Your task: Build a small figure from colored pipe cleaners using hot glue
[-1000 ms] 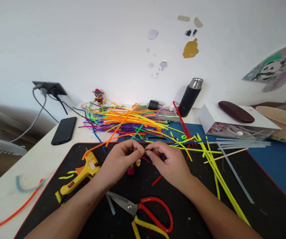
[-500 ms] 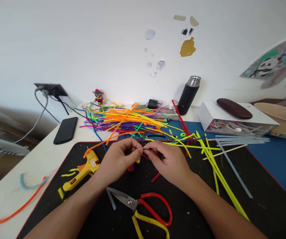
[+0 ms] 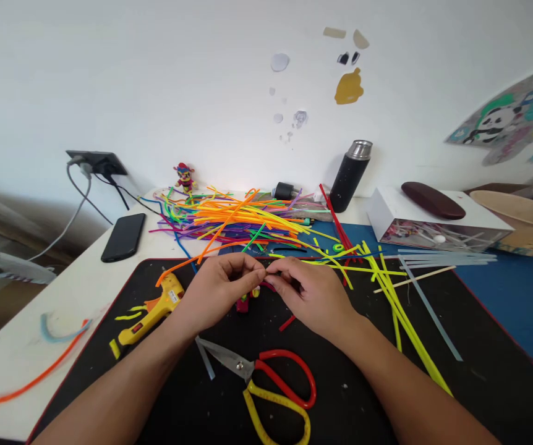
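My left hand [image 3: 224, 290] and my right hand [image 3: 310, 293] meet over the black mat, fingertips pinched together. Whatever they hold between them is too small and covered to make out. Just beneath the fingers lies a small red piece [image 3: 243, 304] with a bit of yellow beside it, partly hidden by my left hand. A short red strip [image 3: 287, 322] rests by my right wrist. Closer to me, scissors [image 3: 240, 366] with one red and one yellow handle lie on the mat. Left of my left hand is a yellow glue gun [image 3: 153, 315].
Colourful pipe cleaners [image 3: 243, 219] are heaped at the back. Yellow strips [image 3: 400, 309] and clear glue sticks [image 3: 438, 315] lie to the right. Around the edges are a phone [image 3: 123, 237], a small figurine [image 3: 184, 177], a black thermos [image 3: 350, 176] and a white box [image 3: 443, 216].
The view has shifted slightly. My hands stay pinched together at nearly the same spot, and a little more of the red piece below them shows.
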A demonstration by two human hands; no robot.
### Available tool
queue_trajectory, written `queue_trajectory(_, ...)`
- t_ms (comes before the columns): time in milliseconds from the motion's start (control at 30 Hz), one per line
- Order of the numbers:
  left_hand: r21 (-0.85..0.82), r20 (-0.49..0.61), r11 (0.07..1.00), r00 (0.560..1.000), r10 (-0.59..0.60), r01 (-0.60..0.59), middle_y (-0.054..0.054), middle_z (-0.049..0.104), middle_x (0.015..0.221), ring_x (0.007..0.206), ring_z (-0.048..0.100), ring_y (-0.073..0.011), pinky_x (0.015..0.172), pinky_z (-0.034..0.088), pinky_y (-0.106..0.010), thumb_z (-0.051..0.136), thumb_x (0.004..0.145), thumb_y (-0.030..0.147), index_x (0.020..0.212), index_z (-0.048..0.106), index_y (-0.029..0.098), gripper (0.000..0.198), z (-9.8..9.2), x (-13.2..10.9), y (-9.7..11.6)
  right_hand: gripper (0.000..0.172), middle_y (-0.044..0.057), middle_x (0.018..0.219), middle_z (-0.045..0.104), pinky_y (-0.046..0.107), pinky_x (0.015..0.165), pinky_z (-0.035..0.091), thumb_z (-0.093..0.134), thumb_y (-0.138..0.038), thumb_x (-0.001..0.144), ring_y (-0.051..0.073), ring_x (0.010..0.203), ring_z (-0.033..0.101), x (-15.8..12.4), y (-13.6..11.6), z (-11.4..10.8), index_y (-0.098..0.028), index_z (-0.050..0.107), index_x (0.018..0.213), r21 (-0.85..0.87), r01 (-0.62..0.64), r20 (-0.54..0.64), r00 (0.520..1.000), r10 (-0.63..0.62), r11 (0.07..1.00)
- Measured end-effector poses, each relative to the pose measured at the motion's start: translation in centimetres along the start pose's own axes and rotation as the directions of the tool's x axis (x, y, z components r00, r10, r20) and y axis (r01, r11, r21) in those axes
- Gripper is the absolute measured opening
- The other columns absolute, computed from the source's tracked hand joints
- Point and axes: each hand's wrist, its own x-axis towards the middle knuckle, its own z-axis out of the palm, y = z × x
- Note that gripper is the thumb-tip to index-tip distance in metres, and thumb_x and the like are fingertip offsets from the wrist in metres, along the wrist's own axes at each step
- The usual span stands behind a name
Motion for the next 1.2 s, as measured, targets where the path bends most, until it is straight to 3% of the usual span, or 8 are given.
queue_trajectory(167, 0.068, 0.000, 0.998, 1.000, 0.015, -0.015, -0.003, 0.069, 0.071, 0.060, 0.056, -0.0145, 0.056, 0.044, -0.024, 0.073, 0.085, 0.052, 0.082, 0.079, 0.018, 0.035, -0.1, -0.1, 0.2, 0.019, -0.001, 0.071, 0.073, 0.023, 0.063, 0.042, 0.059, -0.035, 0.105, 0.014, 0.060, 0.064, -0.1, 0.2, -0.1, -0.025, 0.075, 0.103, 0.015, -0.013, 0.004, 1.000, 0.013, 1.000)
queue_trajectory(300, 0.117, -0.072, 0.992, 0.996, 0.051, -0.043, -0.001, 0.066, 0.066, 0.057, 0.051, -0.0134, 0.054, 0.040, -0.023, 0.072, 0.087, 0.052, 0.083, 0.081, 0.018, 0.035, -0.2, -0.3, 0.6, 0.014, -0.003, 0.070, 0.071, 0.023, 0.061, 0.041, 0.063, -0.034, 0.103, 0.013, 0.057, 0.061, 0.1, 0.5, -0.6, -0.025, 0.074, 0.104, 0.070, -0.122, 0.021, 0.992, 0.121, 0.990)
queue_trajectory(467, 0.100, -0.230, 0.991, 0.967, 0.112, -0.091, 0.001, 0.060, 0.062, 0.057, 0.046, -0.0124, 0.055, 0.038, -0.024, 0.073, 0.087, 0.052, 0.080, 0.078, 0.017, 0.035, -0.5, -0.3, 0.6, 0.010, -0.002, 0.073, 0.073, 0.025, 0.061, 0.037, 0.067, -0.028, 0.101, 0.014, 0.061, 0.063, 0.7, 1.0, -1.5, -0.023, 0.074, 0.096, -0.078, -0.214, 0.242, 0.943, 0.227, 0.974)
queue_trajectory(767, 0.060, -0.254, 0.992, 0.959, 0.125, -0.113, 0.003, 0.052, 0.061, 0.057, 0.041, -0.0109, 0.053, 0.032, -0.023, 0.071, 0.090, 0.050, 0.081, 0.075, 0.016, 0.036, -0.9, -0.1, 0.1, 0.010, 0.002, 0.079, 0.077, 0.028, 0.063, 0.036, 0.068, -0.025, 0.100, 0.020, 0.073, 0.069, 0.6, 0.3, -1.1, -0.023, 0.077, 0.095, -0.318, -0.102, 0.499, 0.827, 0.258, 0.943)
queue_trajectory(900, 0.062, -0.256, 0.990, 0.957, 0.138, -0.126, 0.003, 0.052, 0.059, 0.056, 0.041, -0.0108, 0.052, 0.032, -0.023, 0.072, 0.089, 0.050, 0.084, 0.077, 0.015, 0.036, -0.9, -0.2, 0.0, 0.011, 0.003, 0.080, 0.077, 0.028, 0.063, 0.035, 0.067, -0.025, 0.100, 0.020, 0.073, 0.069, 0.6, 0.7, -1.1, -0.023, 0.077, 0.097, -0.334, -0.115, 0.479, 0.834, 0.273, 0.936)
queue_trajectory(1100, 0.110, -0.285, 0.980, 0.940, 0.188, -0.163, 0.002, 0.059, 0.063, 0.057, 0.043, -0.0111, 0.054, 0.036, -0.023, 0.071, 0.090, 0.050, 0.083, 0.076, 0.016, 0.035, -0.9, 0.1, 0.0, 0.014, -0.002, 0.073, 0.072, 0.026, 0.061, 0.036, 0.063, -0.029, 0.102, 0.014, 0.061, 0.060, 0.7, 1.7, -1.6, -0.022, 0.075, 0.097, -0.093, -0.265, 0.347, 0.895, 0.280, 0.960)
queue_trajectory(1200, 0.146, -0.316, 0.975, 0.926, 0.207, -0.168, 0.001, 0.063, 0.067, 0.060, 0.048, -0.0122, 0.056, 0.039, -0.024, 0.070, 0.090, 0.049, 0.084, 0.077, 0.016, 0.034, -1.2, 0.3, -0.1, 0.015, -0.003, 0.070, 0.070, 0.026, 0.059, 0.035, 0.063, -0.032, 0.102, 0.014, 0.058, 0.057, 0.7, 1.7, -1.8, -0.023, 0.074, 0.098, -0.053, -0.307, 0.280, 0.909, 0.309, 0.950)
